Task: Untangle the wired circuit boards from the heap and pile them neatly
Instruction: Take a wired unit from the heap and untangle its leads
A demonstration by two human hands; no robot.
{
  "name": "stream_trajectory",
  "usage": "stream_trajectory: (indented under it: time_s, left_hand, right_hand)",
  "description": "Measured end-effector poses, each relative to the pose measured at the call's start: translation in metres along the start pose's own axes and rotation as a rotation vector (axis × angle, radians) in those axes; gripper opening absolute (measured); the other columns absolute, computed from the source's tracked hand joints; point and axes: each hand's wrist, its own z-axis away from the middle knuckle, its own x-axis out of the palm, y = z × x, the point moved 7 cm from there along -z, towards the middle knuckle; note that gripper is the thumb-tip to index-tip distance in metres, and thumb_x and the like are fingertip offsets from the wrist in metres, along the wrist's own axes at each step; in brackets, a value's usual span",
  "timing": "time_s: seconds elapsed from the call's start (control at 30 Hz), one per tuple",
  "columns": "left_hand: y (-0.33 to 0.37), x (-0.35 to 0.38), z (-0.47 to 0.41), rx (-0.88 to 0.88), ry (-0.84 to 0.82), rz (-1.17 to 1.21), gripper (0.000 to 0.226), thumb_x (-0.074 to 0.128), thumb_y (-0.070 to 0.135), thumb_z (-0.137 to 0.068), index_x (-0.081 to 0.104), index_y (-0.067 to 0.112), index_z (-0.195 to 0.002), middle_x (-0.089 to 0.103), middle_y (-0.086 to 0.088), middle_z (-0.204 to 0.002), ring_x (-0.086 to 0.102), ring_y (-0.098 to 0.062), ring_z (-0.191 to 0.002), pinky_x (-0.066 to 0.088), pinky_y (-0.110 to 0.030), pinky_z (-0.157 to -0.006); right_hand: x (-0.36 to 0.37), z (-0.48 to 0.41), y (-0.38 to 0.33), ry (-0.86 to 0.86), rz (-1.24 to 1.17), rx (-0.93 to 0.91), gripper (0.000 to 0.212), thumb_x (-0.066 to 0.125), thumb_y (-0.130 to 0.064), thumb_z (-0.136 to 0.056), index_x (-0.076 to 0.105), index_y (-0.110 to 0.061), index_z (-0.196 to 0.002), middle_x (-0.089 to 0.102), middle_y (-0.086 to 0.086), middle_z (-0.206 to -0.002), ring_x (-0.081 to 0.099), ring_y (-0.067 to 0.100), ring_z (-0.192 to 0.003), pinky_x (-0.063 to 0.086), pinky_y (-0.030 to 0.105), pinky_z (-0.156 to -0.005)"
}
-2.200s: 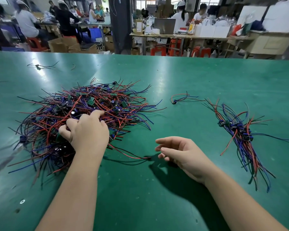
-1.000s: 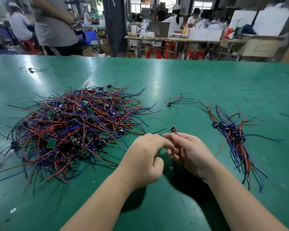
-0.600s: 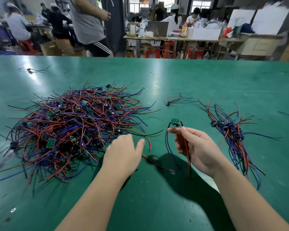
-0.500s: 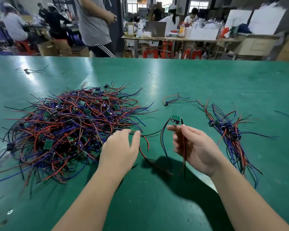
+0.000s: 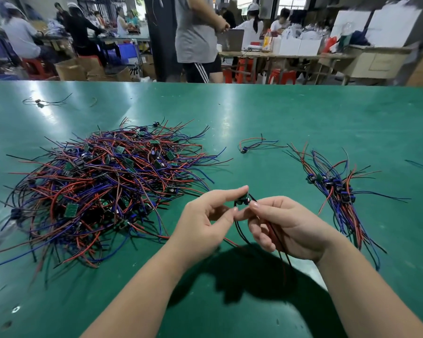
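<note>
A big tangled heap [image 5: 103, 189] of small green circuit boards with red, blue and black wires lies on the left of the green table [image 5: 303, 113]. On the right lies a lined-up pile [image 5: 337, 191] of sorted boards. Between them, above the table, my left hand [image 5: 203, 223] and my right hand [image 5: 286, 228] meet at one small wired board [image 5: 242, 200]. My left thumb and forefinger pinch the board. My right hand grips its red and black wires, which hang down past the palm.
One loose wired board [image 5: 244, 149] lies behind my hands, another [image 5: 38, 101] far back left. A stray wire [image 5: 420, 167] lies at the right edge. A person [image 5: 195, 37] stands beyond the table's far edge, with workbenches and seated workers behind.
My left hand came away from the heap's edge and rose to meet my right hand, now pinching the board that my right hand held up alone half a second ago.
</note>
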Motion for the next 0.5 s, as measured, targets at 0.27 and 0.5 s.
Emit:
stream_trajectory:
  time_s: [0.27, 0.5]
  left_hand:
    - [-0.016, 0.001, 0.000, -0.264, 0.122, 0.228, 0.019, 0.071, -0.003, -0.080, 0.074, 0.008, -0.095, 0.069, -0.004, -0.073, 0.054, -0.009, -0.051, 0.048, -0.019, -0.052]
    - [-0.023, 0.022, 0.010, -0.487, -0.033, 0.363, 0.017, 0.068, 0.005, -0.084, 0.073, 0.013, -0.070, 0.072, -0.003, -0.069, 0.058, -0.011, -0.043, 0.053, -0.022, -0.050]
  right_hand:
    - [-0.010, -0.004, -0.012, 0.137, -0.253, -0.071, 0.054, 0.037, -0.045, -0.085, 0.074, -0.007, -0.073, 0.067, 0.013, -0.070, 0.061, 0.020, -0.057, 0.051, 0.025, -0.055]
    - [-0.032, -0.007, 0.001, 0.512, 0.062, -0.092, 0.013, 0.068, -0.009, -0.076, 0.056, -0.008, -0.076, 0.058, 0.003, -0.056, 0.051, 0.008, -0.044, 0.044, 0.017, -0.046]
